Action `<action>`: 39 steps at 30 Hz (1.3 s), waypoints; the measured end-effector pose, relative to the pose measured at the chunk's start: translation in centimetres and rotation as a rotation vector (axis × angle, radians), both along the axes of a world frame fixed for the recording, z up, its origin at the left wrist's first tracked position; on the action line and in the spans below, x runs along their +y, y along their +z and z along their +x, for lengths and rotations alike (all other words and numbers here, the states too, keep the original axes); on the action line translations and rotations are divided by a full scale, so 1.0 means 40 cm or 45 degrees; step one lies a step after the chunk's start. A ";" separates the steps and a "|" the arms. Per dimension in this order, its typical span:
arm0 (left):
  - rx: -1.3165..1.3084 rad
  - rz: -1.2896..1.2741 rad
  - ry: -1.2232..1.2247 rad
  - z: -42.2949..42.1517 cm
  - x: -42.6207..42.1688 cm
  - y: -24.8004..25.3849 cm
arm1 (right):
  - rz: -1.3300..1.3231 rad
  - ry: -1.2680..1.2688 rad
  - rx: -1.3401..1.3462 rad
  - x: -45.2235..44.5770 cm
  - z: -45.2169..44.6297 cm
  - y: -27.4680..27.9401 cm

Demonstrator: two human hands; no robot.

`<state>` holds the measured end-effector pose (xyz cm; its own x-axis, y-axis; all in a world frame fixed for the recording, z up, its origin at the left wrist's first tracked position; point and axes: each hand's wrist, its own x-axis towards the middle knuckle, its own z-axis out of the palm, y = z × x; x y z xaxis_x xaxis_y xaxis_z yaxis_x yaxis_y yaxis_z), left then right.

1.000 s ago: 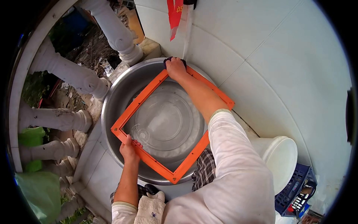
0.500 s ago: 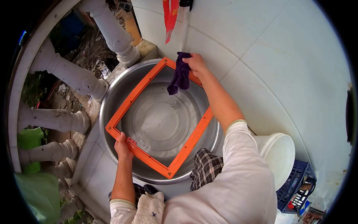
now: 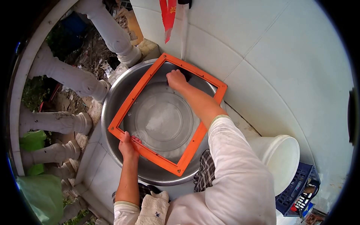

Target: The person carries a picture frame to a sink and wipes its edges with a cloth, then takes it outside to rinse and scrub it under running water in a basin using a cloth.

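An orange rectangular frame [image 3: 135, 96] with small screws at its corners is held tilted over a wide metal basin [image 3: 108, 112]. Water [image 3: 159, 120] lies in the bottom of the basin. My left hand [image 3: 128, 147] is closed round the frame's near left side, thumb on top. Through the frame's opening, near its far side, my right hand [image 3: 177, 79] is closed on a dark purple cloth [image 3: 186, 74], which is mostly hidden behind the hand and in shadow.
White balusters [image 3: 77, 77] line the left. At the right, a white bucket [image 3: 285, 161] stands beside a blue plastic basket [image 3: 296, 189] of small items. A red ribbon [image 3: 168, 18] hangs on the tiled wall [image 3: 247, 33]. A light towel [image 3: 153, 209] lies across my front.
My right hand has moved from above the frame's far side down into its opening, with the cloth. The frame has shifted slightly; my left hand keeps its grip.
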<state>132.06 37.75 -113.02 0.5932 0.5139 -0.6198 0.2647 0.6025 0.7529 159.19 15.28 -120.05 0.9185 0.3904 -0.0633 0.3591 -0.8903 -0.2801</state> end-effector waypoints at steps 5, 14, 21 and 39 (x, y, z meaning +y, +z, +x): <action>0.047 -0.036 0.013 -0.008 -0.005 -0.014 | 0.625 -0.398 -0.225 -0.002 -0.022 0.039; 0.020 0.025 -0.035 -0.029 0.000 -0.010 | 0.164 -0.315 -0.370 0.104 0.089 0.018; 0.004 0.044 0.016 -0.016 -0.009 0.010 | -0.242 -0.145 -0.224 0.029 0.041 0.061; -0.027 -0.001 -0.029 -0.008 -0.020 -0.001 | 0.044 -0.177 -0.635 -0.083 -0.020 0.034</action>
